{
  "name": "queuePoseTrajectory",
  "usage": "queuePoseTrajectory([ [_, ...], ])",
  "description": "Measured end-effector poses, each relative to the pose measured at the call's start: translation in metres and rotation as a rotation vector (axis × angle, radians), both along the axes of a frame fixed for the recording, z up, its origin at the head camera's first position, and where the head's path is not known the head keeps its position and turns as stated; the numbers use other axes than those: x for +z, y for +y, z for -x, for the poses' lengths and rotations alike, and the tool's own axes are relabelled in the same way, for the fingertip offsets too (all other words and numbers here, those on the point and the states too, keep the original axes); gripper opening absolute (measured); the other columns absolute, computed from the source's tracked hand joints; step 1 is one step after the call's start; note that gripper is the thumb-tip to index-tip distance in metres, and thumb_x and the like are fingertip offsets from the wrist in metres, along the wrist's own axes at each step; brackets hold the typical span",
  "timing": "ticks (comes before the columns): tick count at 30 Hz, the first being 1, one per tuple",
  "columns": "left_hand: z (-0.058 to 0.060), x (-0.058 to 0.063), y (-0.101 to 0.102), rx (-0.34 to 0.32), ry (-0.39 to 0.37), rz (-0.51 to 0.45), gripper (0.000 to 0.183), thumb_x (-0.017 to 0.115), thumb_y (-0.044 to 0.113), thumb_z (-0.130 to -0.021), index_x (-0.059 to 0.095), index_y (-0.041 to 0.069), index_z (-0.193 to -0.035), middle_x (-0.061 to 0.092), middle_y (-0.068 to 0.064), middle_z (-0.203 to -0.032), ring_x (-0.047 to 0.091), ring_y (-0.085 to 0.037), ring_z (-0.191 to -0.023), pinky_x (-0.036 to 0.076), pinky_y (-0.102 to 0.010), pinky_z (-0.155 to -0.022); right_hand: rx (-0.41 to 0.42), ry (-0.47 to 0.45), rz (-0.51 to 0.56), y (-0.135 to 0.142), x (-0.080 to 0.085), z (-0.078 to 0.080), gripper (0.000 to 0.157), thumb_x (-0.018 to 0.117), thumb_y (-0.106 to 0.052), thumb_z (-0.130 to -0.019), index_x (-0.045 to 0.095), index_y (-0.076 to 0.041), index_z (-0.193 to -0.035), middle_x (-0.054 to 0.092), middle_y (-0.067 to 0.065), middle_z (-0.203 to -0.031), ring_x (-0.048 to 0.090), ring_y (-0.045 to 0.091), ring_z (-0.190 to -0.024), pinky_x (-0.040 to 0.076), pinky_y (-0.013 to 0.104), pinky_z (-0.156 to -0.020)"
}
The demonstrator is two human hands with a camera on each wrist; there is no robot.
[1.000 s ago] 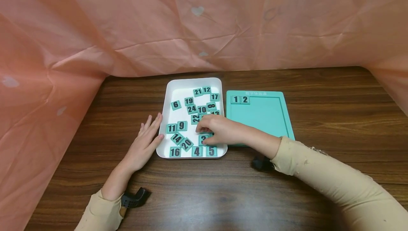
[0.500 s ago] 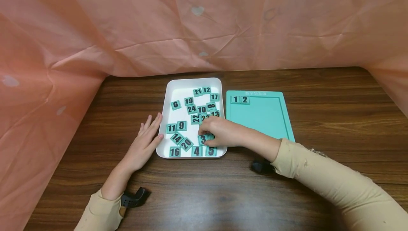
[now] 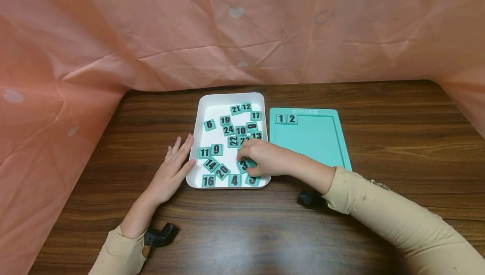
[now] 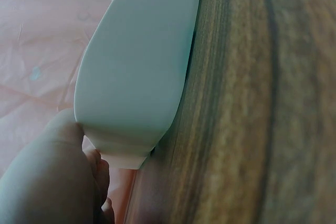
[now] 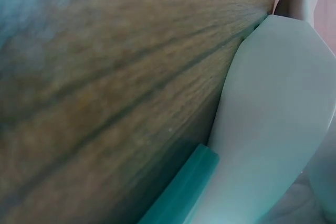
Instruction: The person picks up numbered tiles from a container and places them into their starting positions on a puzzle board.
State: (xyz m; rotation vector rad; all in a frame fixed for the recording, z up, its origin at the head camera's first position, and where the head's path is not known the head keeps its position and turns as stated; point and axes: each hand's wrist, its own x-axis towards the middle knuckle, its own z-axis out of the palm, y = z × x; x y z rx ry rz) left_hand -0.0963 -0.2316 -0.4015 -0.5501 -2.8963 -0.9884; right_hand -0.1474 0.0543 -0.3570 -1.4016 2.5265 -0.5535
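My right hand [image 3: 265, 157] reaches into the white tray [image 3: 227, 100] with its fingers curled down. Between thumb and fingertips it pinches the number 3 tile [image 3: 243, 166], a teal square with a black numeral. Right below the thumb lies the number 5 tile [image 3: 252, 180], turned askew and partly covered. The number 4 tile [image 3: 235, 180] is beside it. My left hand [image 3: 172, 174] rests against the tray's left side, fingers extended; in the left wrist view its thumb [image 4: 65, 127] touches the tray wall [image 4: 136, 61]. My right hand hides some tiles.
Several other number tiles lie loose in the tray. To its right, a teal puzzle board [image 3: 307, 140] bears the number 1 tile [image 3: 281, 118] and number 2 tile [image 3: 292, 118] at its top left. Pink cloth [image 3: 242, 35] hangs behind the wooden table [image 3: 227, 233].
My right hand has shifted slightly within the tray, its thumb drawing in at the number 3 tile. That tile and the number 5 tile have turned a little. My left hand has stayed put.
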Motion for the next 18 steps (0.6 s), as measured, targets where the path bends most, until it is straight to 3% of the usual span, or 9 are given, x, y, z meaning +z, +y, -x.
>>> queuePoseTrajectory([
  [6,-0.0001,0.0012,0.0012,0.003,-0.003,-0.004,0.057,0.042,0.031,-0.097,0.014,0.025,-0.146,0.016,0.002,-0.151,0.003,-0.027,-0.139,0.000,-0.051,-0.109,0.002,0.014,-0.002,0.0012,0.0010,-0.0006,0.027,0.062,-0.006,-0.073,0.066,-0.008,-0.100,0.059,0.001,-0.095,0.050,0.015,-0.090,0.045,0.027,-0.080],
  [18,0.0005,-0.0031,-0.0006,-0.007,0.010,0.001,0.056,0.040,0.033,-0.097,0.015,0.024,-0.146,0.017,0.000,-0.151,0.003,-0.027,-0.139,0.001,-0.052,-0.109,-0.017,0.020,-0.003,0.0000,0.0009,-0.0009,0.025,0.069,-0.014,-0.075,0.066,-0.008,-0.099,0.058,0.001,-0.093,0.050,0.014,-0.088,0.045,0.027,-0.079],
])
